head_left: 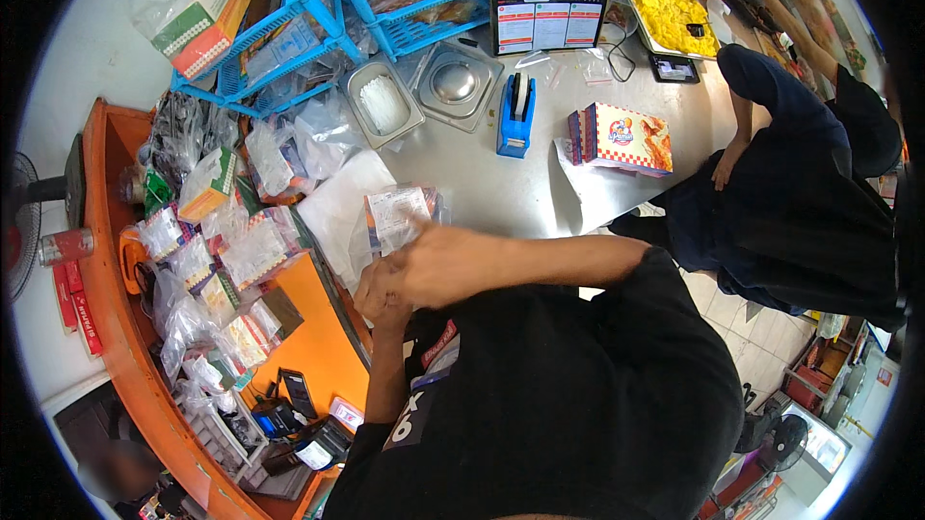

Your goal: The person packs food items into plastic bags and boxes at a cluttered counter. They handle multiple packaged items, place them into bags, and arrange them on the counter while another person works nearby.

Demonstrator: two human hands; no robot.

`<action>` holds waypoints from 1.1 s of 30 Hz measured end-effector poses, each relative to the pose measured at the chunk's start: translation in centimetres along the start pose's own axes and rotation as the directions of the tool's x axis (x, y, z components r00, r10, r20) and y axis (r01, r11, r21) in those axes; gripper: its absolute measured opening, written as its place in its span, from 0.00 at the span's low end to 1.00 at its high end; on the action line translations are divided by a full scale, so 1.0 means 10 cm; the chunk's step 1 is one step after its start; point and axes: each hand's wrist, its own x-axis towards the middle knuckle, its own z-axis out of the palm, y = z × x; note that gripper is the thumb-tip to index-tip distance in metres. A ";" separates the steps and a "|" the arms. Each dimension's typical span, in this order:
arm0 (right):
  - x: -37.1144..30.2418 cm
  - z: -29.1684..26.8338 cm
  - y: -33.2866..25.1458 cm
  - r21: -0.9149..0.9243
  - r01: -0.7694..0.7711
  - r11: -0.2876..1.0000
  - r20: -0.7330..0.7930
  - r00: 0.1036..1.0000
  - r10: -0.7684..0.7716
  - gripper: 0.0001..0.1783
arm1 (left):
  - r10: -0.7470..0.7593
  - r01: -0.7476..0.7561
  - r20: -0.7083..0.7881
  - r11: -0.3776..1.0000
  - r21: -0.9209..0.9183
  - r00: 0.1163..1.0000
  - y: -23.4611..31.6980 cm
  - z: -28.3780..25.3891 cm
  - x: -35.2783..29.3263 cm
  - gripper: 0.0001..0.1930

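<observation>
A small box in a clear plastic bag (358, 248), with a white printed slip (397, 208) on top, lies on the steel table just beyond my hands. My left hand (379, 294) is closed on the gathered near end of the bag. Reaching across from the right, my right hand (424, 265) meets the left at the same end, its fingers bent in and partly smeared by motion. One blurred finger of it overlaps the slip's edge. The pinched plastic is mostly hidden between the hands. White paper (337, 207) lies under and beside the bag.
Left, bagged boxes (255, 250) crowd an orange counter (323, 313). Beyond my hands are a metal pan (383, 139), a blue tape dispenser (515, 139) and stacked printed boxes (626, 141). Blue crates (424, 0) and a tablet (547, 24) line the back. A person (790, 202) stands at right.
</observation>
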 end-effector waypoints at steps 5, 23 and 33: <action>-0.86 -1.18 1.62 0.313 -0.543 0.779 -0.950 -0.166 0.266 0.22 | -0.148 0.143 0.124 0.988 0.050 0.981 -0.17 -0.28 -0.03 0.13; -1.51 -0.27 3.70 -0.168 -0.968 0.185 -0.662 0.250 0.706 0.24 | 0.387 -0.493 0.643 0.870 -0.017 0.661 -0.36 -0.46 0.68 0.09; 0.32 -0.14 2.50 0.250 -0.523 0.815 -0.510 0.644 0.570 0.11 | 0.063 -0.110 0.309 0.984 0.139 0.949 0.05 -0.21 0.65 0.15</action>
